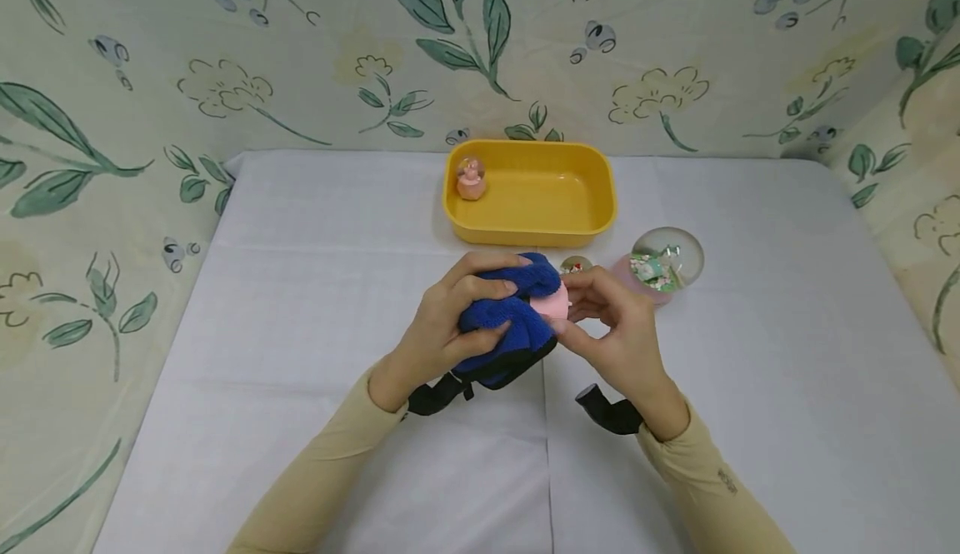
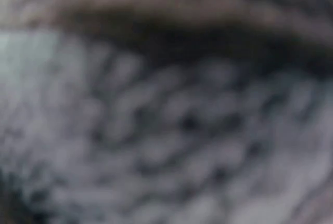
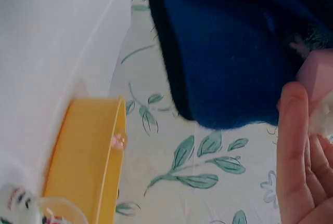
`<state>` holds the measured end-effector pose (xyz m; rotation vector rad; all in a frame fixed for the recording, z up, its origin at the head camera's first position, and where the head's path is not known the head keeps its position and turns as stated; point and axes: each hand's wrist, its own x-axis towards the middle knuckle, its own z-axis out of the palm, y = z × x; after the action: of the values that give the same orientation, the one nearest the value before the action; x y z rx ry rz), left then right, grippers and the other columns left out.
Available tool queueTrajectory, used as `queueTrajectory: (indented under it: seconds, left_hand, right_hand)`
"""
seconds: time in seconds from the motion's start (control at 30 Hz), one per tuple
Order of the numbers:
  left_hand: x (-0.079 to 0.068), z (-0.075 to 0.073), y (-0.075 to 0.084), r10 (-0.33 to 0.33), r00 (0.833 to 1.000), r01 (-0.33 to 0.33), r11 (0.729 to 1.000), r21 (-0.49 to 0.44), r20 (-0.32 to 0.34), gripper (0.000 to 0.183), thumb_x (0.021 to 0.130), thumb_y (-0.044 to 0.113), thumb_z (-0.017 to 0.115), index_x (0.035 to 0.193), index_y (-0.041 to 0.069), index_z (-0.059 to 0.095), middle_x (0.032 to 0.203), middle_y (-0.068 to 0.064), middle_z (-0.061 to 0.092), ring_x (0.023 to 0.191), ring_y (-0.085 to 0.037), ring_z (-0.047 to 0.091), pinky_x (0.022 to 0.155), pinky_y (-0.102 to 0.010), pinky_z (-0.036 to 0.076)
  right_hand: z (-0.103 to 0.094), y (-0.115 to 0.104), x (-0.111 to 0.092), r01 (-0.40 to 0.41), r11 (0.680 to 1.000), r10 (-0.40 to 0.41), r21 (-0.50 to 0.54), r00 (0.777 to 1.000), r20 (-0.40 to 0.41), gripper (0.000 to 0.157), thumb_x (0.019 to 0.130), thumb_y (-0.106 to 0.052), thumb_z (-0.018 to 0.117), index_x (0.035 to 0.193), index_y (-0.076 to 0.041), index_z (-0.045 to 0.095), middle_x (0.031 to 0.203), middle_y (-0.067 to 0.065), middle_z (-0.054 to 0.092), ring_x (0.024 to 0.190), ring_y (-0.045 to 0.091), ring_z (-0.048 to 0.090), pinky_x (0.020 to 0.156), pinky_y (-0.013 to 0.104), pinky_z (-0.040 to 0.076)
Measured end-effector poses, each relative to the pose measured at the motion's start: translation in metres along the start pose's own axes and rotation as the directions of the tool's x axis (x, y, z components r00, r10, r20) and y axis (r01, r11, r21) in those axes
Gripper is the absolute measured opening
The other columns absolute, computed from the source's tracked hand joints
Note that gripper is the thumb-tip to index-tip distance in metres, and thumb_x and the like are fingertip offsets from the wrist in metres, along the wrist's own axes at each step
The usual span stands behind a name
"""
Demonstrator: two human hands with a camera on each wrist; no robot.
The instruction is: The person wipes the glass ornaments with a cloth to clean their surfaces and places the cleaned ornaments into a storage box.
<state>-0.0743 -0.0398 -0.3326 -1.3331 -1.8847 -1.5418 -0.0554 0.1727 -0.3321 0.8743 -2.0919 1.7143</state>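
My left hand (image 1: pixel 427 325) grips a bunched blue cloth (image 1: pixel 531 333) with a dark border, folded around a pink object. In the head view the object's rounded pink end (image 1: pixel 551 302) pokes out of the cloth on the right. My right hand (image 1: pixel 622 329) pinches that end between thumb and fingers. The right wrist view shows its faceted pink side (image 3: pixel 316 73) by my fingertip, with the cloth (image 3: pixel 229 52) hanging beside it; the rest is hidden in the folds. Blurred, close-up textured material (image 2: pixel 166 130) fills the left wrist view.
A yellow tray (image 1: pixel 532 236) stands at the table's back, with a small pink snow globe (image 1: pixel 471 181) in its left end. Right of it lies a larger snow globe (image 1: pixel 663 262) with a pink base. A small globe (image 1: pixel 576 265) shows partly behind my right hand.
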Motion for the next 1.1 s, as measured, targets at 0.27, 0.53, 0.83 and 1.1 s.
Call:
queueTrajectory:
  seconds: [0.27, 0.53, 0.83, 1.1]
  left_hand:
    - [-0.0016, -0.0014, -0.0006, -0.093, 0.99, 0.09, 0.995, -0.03, -0.11, 0.032, 0.099, 0.035, 0.05, 0.11, 0.005, 0.048, 0.121, -0.023, 0.052, 0.111, -0.035, 0.052, 0.094, -0.045, 0.046]
    - [0.001, -0.0028, -0.0003, -0.06, 0.996, 0.057, 0.997, -0.06, -0.061, 0.028, 0.099, 0.032, 0.048, 0.109, 0.006, 0.047, 0.122, -0.024, 0.051, 0.112, -0.037, 0.052, 0.095, -0.047, 0.045]
    - [0.0034, -0.0026, 0.0021, -0.009, 0.999, 0.011, 0.998, -0.062, 0.047, 0.026, 0.1, 0.03, 0.046, 0.112, 0.008, 0.047, 0.123, -0.024, 0.049, 0.114, -0.038, 0.05, 0.095, -0.046, 0.046]
    - [0.0025, 0.0001, 0.0008, -0.027, 1.0, 0.027, 0.999, -0.042, 0.004, 0.026, 0.1, 0.031, 0.046, 0.11, 0.006, 0.047, 0.122, -0.024, 0.05, 0.113, -0.037, 0.051, 0.095, -0.045, 0.046]
  right_hand:
    - [-0.0018, 0.0018, 0.0046, 0.313, 0.93, -0.295, -0.193, 0.948, 0.116, 0.054, 0.09, -0.033, 0.066, 0.117, 0.011, 0.051, 0.118, 0.025, 0.054, 0.107, 0.026, 0.055, 0.086, 0.021, 0.049]
    - [-0.0045, 0.0039, 0.0061, 0.418, 0.869, -0.418, -0.266, 0.907, 0.06, 0.046, 0.087, -0.034, 0.07, 0.101, 0.01, 0.063, 0.1, 0.019, 0.065, 0.089, 0.024, 0.062, 0.086, 0.02, 0.049]
    - [-0.0075, 0.0006, 0.0032, 0.166, 0.983, -0.164, -0.082, 0.986, 0.024, 0.058, 0.082, -0.042, 0.072, 0.099, 0.012, 0.059, 0.085, 0.007, 0.065, 0.07, 0.011, 0.06, 0.068, 0.017, 0.052]
    - [-0.0059, -0.003, 0.0024, -0.001, 1.0, 0.001, 0.0, 1.0, 0.026, 0.055, 0.087, -0.039, 0.069, 0.106, 0.012, 0.058, 0.084, 0.003, 0.066, 0.071, 0.009, 0.062, 0.066, 0.019, 0.053]
